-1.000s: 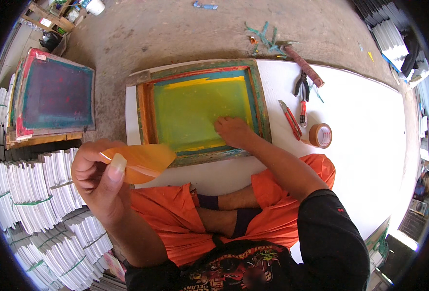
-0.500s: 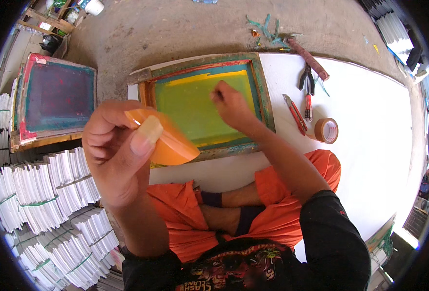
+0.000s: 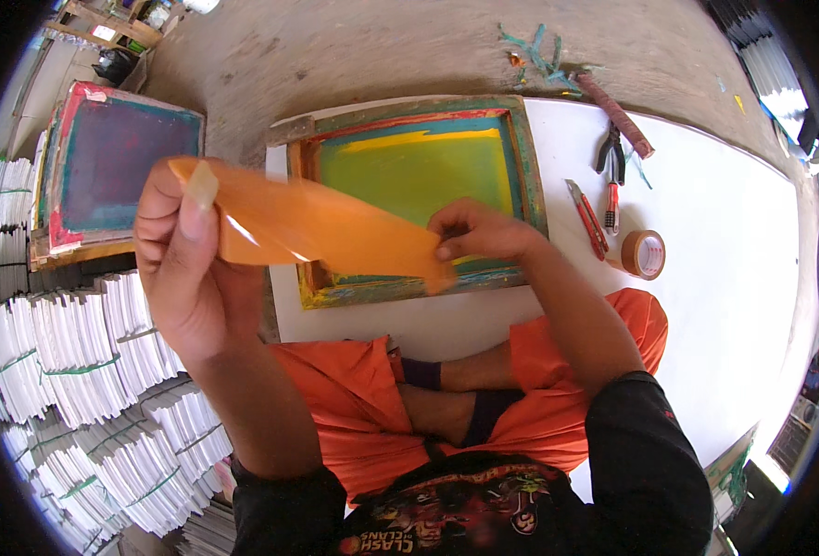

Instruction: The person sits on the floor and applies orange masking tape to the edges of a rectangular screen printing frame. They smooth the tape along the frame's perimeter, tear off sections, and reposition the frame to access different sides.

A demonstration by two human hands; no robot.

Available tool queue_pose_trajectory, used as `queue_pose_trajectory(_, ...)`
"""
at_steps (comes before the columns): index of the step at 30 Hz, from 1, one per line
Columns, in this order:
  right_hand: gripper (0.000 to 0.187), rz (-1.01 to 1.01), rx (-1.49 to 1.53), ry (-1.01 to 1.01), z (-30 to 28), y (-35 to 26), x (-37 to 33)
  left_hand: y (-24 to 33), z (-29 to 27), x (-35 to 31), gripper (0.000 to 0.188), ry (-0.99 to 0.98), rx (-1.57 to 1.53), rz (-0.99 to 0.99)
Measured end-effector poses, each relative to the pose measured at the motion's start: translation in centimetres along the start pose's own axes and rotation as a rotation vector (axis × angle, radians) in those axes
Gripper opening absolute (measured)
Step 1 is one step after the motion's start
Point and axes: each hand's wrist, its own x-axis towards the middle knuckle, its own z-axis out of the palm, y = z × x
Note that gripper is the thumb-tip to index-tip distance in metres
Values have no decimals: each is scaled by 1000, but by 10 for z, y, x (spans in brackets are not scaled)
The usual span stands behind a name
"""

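Observation:
A glossy, translucent orange-brown strip of packing tape [image 3: 326,224] stretches between my two hands, slightly blurred. My left hand [image 3: 182,264] pinches its left end between thumb and bent fingers, the thumb pressed on top. At the other end my right hand [image 3: 479,232] grips the tape between thumb and forefinger. Below it lies a wooden screen-printing frame [image 3: 535,176] with a yellow-green mesh, its lower left part hidden by the tape. To the right of the frame rests a roll of brown packing tape [image 3: 644,255].
Beside the roll lie a red utility knife [image 3: 588,221], black-handled pliers [image 3: 611,157] and a red-handled screwdriver [image 3: 612,208]. A reddish rod [image 3: 616,116] crosses the far edge of the white board [image 3: 706,278]. On the left stand another screen frame [image 3: 132,167] and bundled paper stacks [image 3: 76,343].
The right hand has come from over the mesh to the tape's free end and closed on it. The curled strip now extends between both hands. My left hand has moved left, and the view has shifted slightly.

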Motion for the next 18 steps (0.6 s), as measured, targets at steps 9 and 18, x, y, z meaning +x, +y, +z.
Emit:
queue_pose_trajectory(9, 38, -127, -381, 265, 25, 38, 33, 41, -75, -15, 42, 20, -29, 91)
queue_pose_trajectory(18, 32, -159, -1067, 21, 96, 45, 91, 69, -101, -38, 45, -15, -32, 130)
